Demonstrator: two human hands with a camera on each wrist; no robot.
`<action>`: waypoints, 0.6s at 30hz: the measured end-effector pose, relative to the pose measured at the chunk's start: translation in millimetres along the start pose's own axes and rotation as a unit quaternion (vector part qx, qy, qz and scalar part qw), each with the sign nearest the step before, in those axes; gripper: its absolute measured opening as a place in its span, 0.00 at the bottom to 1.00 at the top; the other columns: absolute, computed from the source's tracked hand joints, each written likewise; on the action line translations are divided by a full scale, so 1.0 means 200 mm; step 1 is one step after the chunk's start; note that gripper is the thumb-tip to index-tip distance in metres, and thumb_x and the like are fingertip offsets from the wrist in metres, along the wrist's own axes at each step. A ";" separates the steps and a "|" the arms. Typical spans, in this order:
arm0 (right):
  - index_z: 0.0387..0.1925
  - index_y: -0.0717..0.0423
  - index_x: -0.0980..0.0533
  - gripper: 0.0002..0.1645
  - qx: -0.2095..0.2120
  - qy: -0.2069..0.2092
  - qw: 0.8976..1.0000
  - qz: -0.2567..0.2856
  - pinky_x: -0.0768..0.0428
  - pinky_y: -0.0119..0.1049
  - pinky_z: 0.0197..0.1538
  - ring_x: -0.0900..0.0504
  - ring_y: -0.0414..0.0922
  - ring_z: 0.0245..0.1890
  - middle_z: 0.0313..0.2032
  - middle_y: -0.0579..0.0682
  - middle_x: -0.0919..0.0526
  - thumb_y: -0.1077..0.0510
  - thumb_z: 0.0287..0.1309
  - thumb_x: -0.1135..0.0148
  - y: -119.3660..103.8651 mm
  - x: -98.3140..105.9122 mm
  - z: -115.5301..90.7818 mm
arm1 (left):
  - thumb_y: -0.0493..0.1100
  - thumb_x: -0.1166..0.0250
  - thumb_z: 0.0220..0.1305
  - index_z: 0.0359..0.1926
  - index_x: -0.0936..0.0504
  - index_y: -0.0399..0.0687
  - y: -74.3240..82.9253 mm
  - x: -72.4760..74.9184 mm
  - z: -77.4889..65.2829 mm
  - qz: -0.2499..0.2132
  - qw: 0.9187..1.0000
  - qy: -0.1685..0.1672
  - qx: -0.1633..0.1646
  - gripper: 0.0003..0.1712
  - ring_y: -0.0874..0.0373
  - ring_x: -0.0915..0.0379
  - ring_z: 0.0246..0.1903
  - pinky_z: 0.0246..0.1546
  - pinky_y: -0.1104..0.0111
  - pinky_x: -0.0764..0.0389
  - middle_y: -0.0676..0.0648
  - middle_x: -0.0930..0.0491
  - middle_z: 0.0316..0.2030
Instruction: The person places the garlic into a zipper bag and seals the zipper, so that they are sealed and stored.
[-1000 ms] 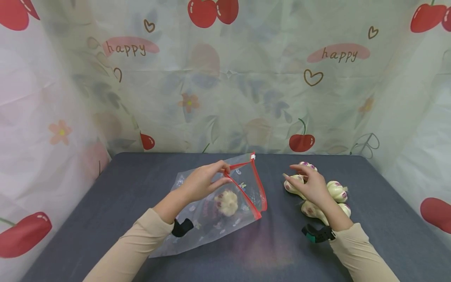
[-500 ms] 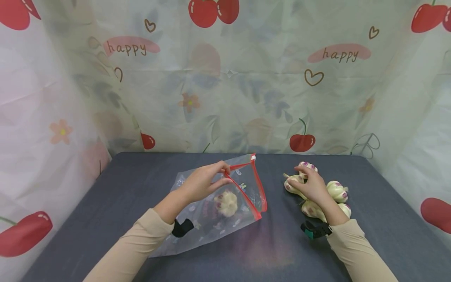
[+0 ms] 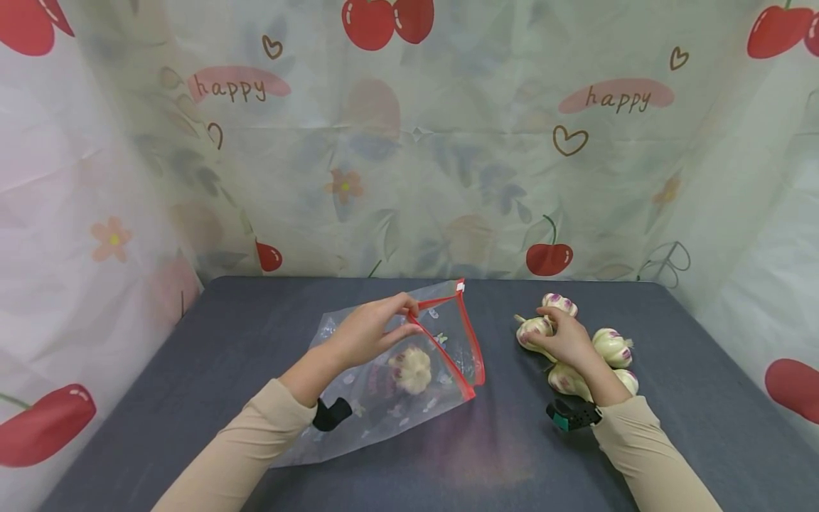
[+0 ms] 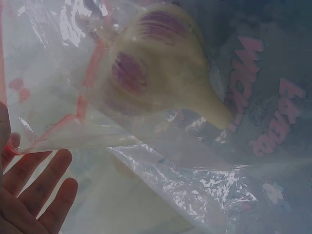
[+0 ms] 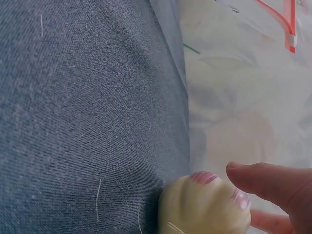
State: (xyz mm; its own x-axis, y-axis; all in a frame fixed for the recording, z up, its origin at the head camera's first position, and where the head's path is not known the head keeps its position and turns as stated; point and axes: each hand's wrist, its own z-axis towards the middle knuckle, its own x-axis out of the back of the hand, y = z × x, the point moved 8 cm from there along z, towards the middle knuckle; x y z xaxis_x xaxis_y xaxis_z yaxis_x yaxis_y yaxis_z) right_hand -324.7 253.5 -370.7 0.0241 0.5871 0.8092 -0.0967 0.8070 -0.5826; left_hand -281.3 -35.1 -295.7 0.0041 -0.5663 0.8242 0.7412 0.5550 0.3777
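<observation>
My left hand (image 3: 365, 331) pinches the red zip edge of a clear zip bag (image 3: 384, 427) and holds its mouth apart, facing right. Inside the bag lies a garlic bulb (image 3: 412, 370), its purple-streaked side and stem showing through the plastic in the left wrist view. My right hand (image 3: 569, 341) is at the pile on the right, thumb and fingers curved round the leftmost garlic bulb (image 3: 533, 328). In the right wrist view the thumb (image 5: 268, 183) lies along the upper side of that bulb (image 5: 200, 209), with another finger behind it.
More garlic sits around the right hand: one bulb (image 3: 560, 304) behind, one (image 3: 612, 348) to the right, others (image 3: 566, 380) partly under the wrist. The dark cloth-covered table (image 3: 256, 320) ends at a printed curtain (image 3: 416, 178), which also hangs at both sides.
My right hand has lowered slightly, and its thumb and fingers have drawn in round the leftmost garlic bulb. My left hand and the bag have stayed in place.
</observation>
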 end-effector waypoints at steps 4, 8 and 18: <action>0.60 0.67 0.35 0.37 -0.002 -0.007 1.000 -0.001 0.31 0.57 0.56 0.30 0.66 0.57 0.57 0.70 0.29 0.50 0.56 0.36 0.01 -0.01 0.00 | 0.47 0.37 0.61 0.45 0.27 0.46 0.00 0.00 0.00 0.002 1.000 -0.001 0.000 0.15 0.56 0.20 0.48 0.39 0.65 0.21 0.52 0.19 0.39; 0.60 0.67 0.35 0.37 -0.005 -0.011 1.000 -0.001 0.30 0.57 0.56 0.29 0.65 0.56 0.56 0.70 0.29 0.49 0.56 0.36 0.02 -0.02 0.00 | 0.46 0.36 0.60 0.45 0.27 0.45 0.00 0.00 0.00 -0.001 1.000 0.002 -0.002 0.15 0.56 0.20 0.48 0.38 0.66 0.21 0.52 0.19 0.39; 0.59 0.69 0.34 0.36 -0.006 -0.010 1.000 -0.003 0.30 0.56 0.56 0.29 0.65 0.56 0.56 0.71 0.28 0.50 0.56 0.37 0.03 -0.03 0.01 | 0.44 0.35 0.59 0.44 0.27 0.47 0.00 0.00 0.00 -0.001 1.000 0.005 -0.003 0.14 0.56 0.19 0.47 0.38 0.67 0.21 0.52 0.19 0.39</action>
State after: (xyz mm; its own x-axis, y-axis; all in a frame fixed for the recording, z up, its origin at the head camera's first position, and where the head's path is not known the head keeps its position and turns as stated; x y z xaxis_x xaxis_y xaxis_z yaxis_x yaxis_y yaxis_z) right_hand -327.2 254.5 -377.9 0.0046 0.5804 0.8143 -0.0846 0.8116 -0.5780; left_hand -281.2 -34.8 -295.9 0.0087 -0.5738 0.8190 0.7456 0.5494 0.3770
